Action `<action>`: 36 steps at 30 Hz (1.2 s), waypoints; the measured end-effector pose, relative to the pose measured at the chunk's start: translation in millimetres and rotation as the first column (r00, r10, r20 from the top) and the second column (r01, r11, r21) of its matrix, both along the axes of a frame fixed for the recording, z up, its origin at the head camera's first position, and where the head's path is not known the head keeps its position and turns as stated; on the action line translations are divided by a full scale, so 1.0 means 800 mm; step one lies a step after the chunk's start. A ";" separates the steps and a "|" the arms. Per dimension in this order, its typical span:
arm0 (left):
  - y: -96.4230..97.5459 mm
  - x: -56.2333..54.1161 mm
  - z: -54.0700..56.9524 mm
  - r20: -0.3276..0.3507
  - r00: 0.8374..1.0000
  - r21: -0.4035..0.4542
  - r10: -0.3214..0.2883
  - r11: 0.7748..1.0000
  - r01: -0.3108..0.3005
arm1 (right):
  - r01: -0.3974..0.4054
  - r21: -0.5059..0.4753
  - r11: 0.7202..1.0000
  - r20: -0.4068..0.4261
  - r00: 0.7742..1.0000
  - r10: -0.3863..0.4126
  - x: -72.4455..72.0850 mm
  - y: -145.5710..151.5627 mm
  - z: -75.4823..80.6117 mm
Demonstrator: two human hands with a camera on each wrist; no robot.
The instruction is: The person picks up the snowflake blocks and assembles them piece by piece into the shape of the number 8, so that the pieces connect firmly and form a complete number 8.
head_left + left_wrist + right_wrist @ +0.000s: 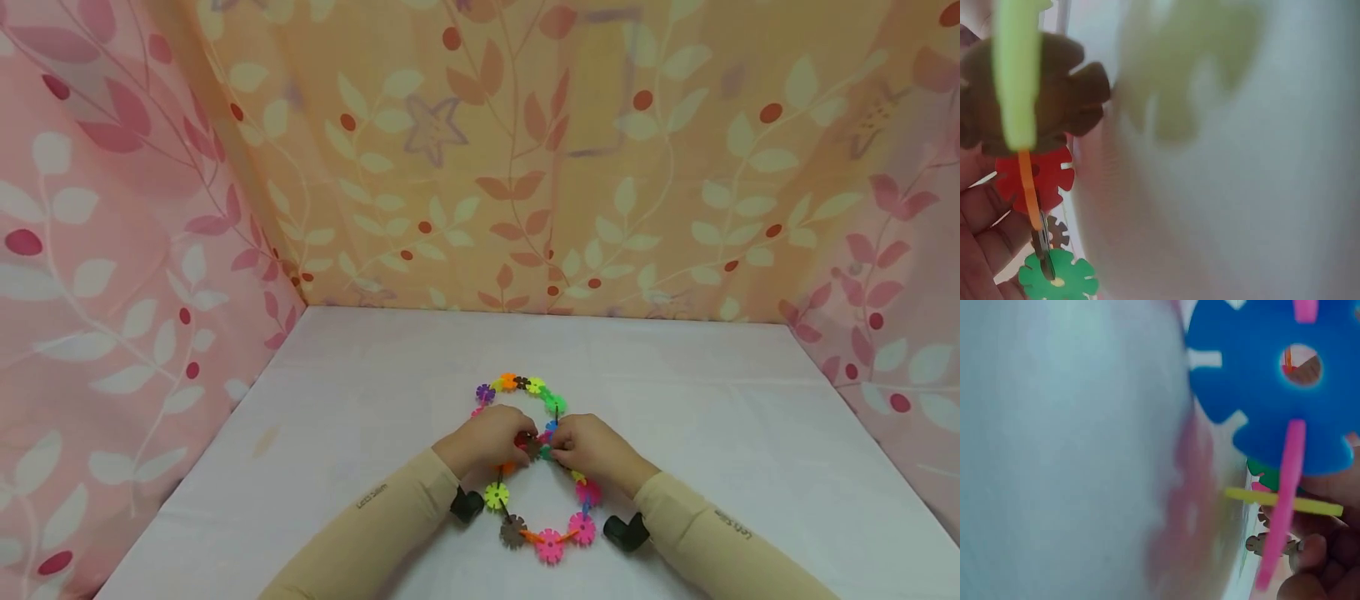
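Notched plastic flower discs, slotted into one another, form two loops on the table that meet between my hands. My left hand (491, 435) holds the chain at the crossing, by a brown disc (533, 448) and a red disc (1047, 181). Facing it, my right hand (600, 450) pinches the chain near a green disc (546, 452); its fingertips are partly hidden. In the right wrist view, a blue disc (1241, 369) looms close, with a pink disc (1275, 544) and a yellow disc (1316, 506) edge-on below it.
The far loop has a purple disc (485, 393) and an orange disc (509, 382). Nearer lie a lime disc (497, 496) and a pink disc (550, 547). Black wrist cameras (467, 504) hang beside the near loop. Floral curtains (480, 167) border the white table (360, 358).
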State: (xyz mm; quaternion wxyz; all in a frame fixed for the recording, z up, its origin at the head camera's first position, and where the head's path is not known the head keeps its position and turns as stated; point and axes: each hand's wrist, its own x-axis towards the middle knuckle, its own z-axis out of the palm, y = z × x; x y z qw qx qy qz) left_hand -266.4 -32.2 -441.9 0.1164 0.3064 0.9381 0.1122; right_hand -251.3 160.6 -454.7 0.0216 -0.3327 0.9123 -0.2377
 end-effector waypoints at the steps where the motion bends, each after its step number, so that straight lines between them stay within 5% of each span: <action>1: 0.000 0.000 0.000 0.001 1.000 0.002 -0.001 1.000 0.001 | 0.001 -0.012 1.000 0.011 1.000 -0.001 0.001 0.000 -0.001; 12: 0.006 -0.002 0.002 0.087 0.995 0.028 0.054 0.998 -0.057 | 0.041 -0.061 0.997 0.026 0.999 -0.039 0.008 -0.005 0.002; 21: 0.005 0.000 -0.002 0.070 0.997 0.084 0.030 0.996 -0.036 | 0.016 -0.092 0.996 -0.061 0.998 -0.022 0.008 -0.002 0.001; 36: 0.005 0.005 0.002 0.062 0.997 0.082 0.040 0.996 -0.045 | -0.013 -0.087 0.996 -0.034 0.999 0.010 0.011 -0.005 0.005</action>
